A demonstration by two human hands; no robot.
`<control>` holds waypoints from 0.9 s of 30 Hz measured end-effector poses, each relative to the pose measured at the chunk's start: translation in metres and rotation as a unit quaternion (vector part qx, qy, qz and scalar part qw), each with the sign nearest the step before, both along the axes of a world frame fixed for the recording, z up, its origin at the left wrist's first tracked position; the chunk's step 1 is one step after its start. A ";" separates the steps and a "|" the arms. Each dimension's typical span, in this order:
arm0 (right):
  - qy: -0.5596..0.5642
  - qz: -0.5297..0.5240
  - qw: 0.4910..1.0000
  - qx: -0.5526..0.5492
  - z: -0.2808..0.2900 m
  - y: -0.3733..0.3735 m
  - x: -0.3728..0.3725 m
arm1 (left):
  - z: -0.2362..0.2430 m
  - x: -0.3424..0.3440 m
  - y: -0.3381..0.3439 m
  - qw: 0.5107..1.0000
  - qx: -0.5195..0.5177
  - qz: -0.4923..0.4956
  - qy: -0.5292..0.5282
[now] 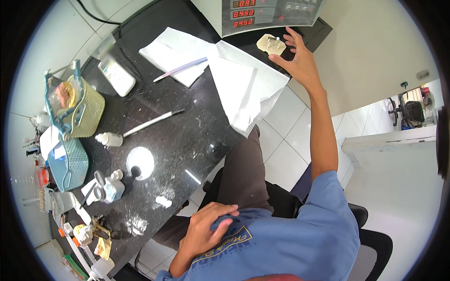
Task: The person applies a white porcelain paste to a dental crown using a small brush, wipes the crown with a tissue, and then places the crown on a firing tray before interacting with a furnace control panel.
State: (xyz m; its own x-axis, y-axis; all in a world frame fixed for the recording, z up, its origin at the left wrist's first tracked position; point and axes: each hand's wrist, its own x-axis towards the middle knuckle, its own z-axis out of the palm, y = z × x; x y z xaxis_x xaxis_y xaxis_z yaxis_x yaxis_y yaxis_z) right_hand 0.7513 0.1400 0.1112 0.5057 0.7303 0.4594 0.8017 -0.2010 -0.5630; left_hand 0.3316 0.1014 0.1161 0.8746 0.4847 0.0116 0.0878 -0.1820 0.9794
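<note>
My right hand (300, 61) reaches to the back right, thumb and fingers spread beside a pale, irregular round piece (266, 47) with a small dark item on it; whether they touch is unclear. The piece rests on a dark ledge below a grey device (267, 14) with red displays. My left hand (208, 227) is held low over my lap, fingers loosely extended, holding nothing. White paper sheets (241, 93) lie on the black desk (197, 131) beside that ledge, with a pale pen-like tool (176, 71) on them.
At left are a cream basket (90, 112), teal basket (70, 166), white handset (117, 79), brush (150, 122), small bottle (112, 139), jars (112, 189) and dental models (83, 234). A chair (370, 248) is under me; a pale panel (379, 56) stands at right.
</note>
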 end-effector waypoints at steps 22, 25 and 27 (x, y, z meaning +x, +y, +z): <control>0.045 0.284 0.958 0.017 0.049 0.006 -0.106 | 0.042 0.021 0.029 0.887 0.230 0.390 -0.088; 0.049 0.352 0.935 -0.007 0.048 0.006 -0.154 | 0.043 0.018 0.037 0.856 0.256 0.447 -0.047; 0.055 0.372 0.926 -0.017 0.042 0.005 -0.176 | 0.040 0.018 0.042 0.847 0.237 0.475 -0.033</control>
State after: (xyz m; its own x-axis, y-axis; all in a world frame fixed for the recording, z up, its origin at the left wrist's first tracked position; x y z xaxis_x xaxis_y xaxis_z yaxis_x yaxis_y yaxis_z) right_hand 0.5751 0.1450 0.1529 -0.1018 0.9083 0.4058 0.6631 0.3660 -0.6529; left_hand 0.3492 0.1436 0.1560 0.0821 0.8962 0.4361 0.3631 -0.4344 0.8243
